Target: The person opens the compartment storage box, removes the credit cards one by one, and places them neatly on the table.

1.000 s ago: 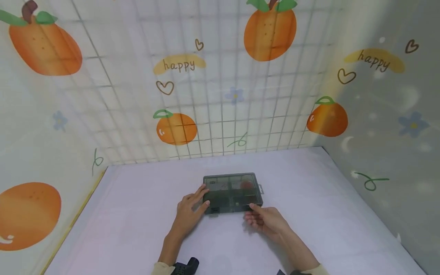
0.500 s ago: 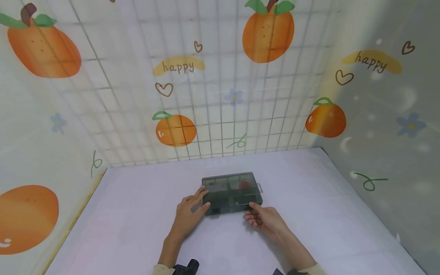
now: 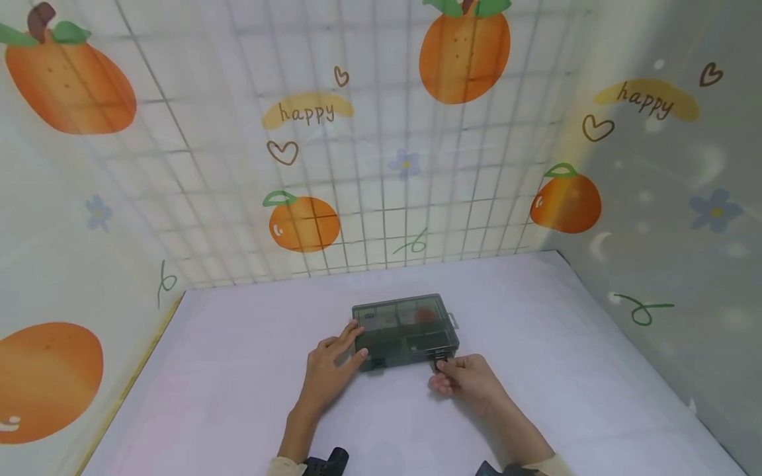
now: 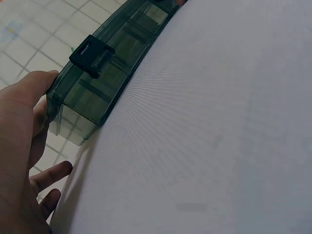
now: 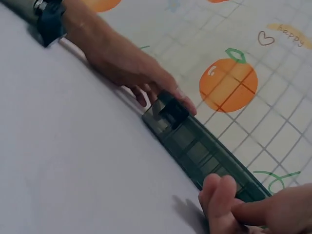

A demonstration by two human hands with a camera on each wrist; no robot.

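A dark green see-through plastic storage box (image 3: pixel 387 330) with a divided inside lies on the white table, its lid down. A reddish thing (image 3: pixel 425 316) shows through the lid at the back right. My left hand (image 3: pixel 326 369) holds the box's left end, thumb near the front corner and fingertips at the left edge. The left front latch (image 4: pixel 92 56) lies against the box's wall. At the front right, my right hand (image 3: pixel 473 380) pinches the other latch (image 3: pixel 439 356) between thumb and curled fingers, and that latch stands out from the wall.
A pale loop (image 3: pixel 453 320) sticks out from the box's right side. White cloth with printed oranges (image 3: pixel 305 225) hangs over a wire grid behind the table (image 3: pixel 250 330), with more cloth at both sides. Dark wrist devices (image 3: pixel 326 463) sit at the cuffs.
My right thumb has moved down from the lid's front edge, and the right latch now swings outward from the box. My left hand stays at the left end.
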